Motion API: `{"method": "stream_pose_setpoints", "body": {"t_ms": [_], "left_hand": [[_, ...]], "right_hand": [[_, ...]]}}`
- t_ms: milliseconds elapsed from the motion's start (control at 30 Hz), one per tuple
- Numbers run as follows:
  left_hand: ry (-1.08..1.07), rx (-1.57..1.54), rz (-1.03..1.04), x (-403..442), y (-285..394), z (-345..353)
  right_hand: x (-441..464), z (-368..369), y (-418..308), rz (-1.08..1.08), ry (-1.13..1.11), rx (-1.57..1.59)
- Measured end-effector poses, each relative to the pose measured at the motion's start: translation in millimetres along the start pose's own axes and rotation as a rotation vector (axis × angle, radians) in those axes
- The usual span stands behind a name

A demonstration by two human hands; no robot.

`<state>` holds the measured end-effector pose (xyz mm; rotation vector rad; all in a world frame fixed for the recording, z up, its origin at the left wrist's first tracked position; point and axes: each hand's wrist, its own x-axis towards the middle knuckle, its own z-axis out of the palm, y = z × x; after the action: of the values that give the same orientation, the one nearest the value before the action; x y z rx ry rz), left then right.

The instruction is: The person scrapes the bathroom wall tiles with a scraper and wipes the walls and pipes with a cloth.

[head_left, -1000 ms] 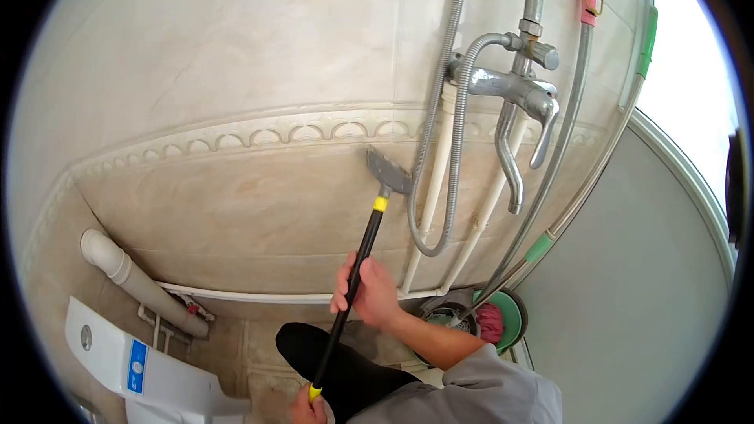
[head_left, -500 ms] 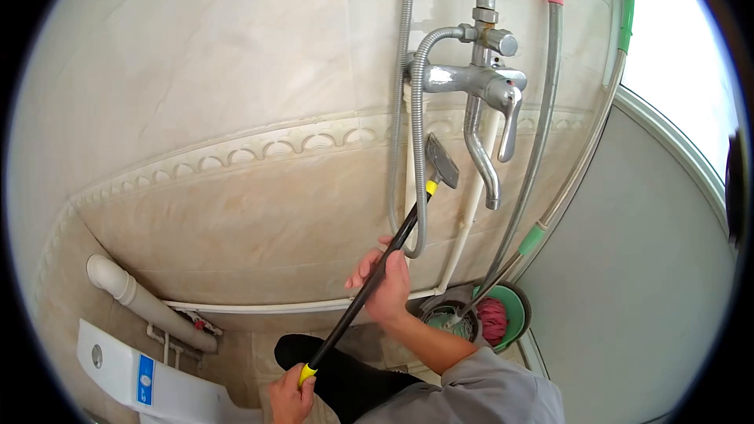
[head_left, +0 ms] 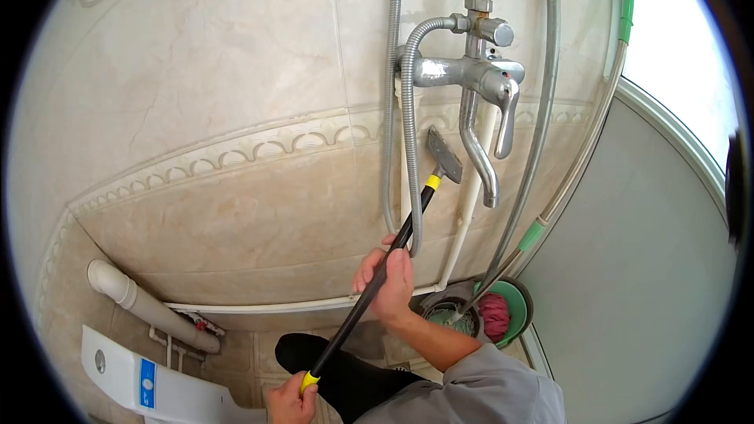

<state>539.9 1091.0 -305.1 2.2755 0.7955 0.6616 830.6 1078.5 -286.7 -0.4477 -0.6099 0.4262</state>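
A long-handled scraper [head_left: 363, 302] with a black pole and yellow collars slants up across the middle of the head view. Low down, my left hand [head_left: 290, 402] is closed round the yellow end of the pole. Farther up, my right hand [head_left: 390, 281] holds the pole between thumb and fingers, near the bottom loop of the metal shower hose [head_left: 409, 149]. The flat grey scraper head [head_left: 445, 155] is at the tiled wall [head_left: 236, 216], between the hose and the curved spout of the chrome mixer tap [head_left: 483, 82]. Whether its blade touches the tiles I cannot tell.
A white toilet tank [head_left: 196, 394] and a thick drain pipe [head_left: 149, 308] are at lower left. Mop poles [head_left: 542, 126] lean at right, above a green bucket [head_left: 514, 306] with a pink cloth. A grey panel [head_left: 628, 267] borders the right side.
The view has shifted slightly, moving the tap and hose a little left in it. The scraper head has moved slightly right relative to the hose. Both hands keep their hold.
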Motion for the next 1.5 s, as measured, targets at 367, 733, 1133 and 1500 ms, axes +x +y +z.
{"method": "stream_pose_setpoints", "body": {"t_ms": [367, 733, 1133, 1500], "left_hand": [[-0.036, 0.016, -0.052, 0.0, 3.4, -4.9], [-0.063, 0.132, -0.129, -9.9, -21.8, -6.4], [0.29, 0.211, -0.14, -63.0, -91.8, 23.1], [0.16, -0.864, -0.497, -116.9, -63.7, 56.1]], "right_hand": [[1.0, -1.0, 2.5, -0.005, -0.01, 0.003], [-10.7, -0.1, 18.8, 0.132, -0.027, -0.019], [-50.4, 5.6, 43.7, 0.391, -0.392, -0.046], [-39.0, 113.8, 115.7, 0.668, -0.497, -0.239]]}}
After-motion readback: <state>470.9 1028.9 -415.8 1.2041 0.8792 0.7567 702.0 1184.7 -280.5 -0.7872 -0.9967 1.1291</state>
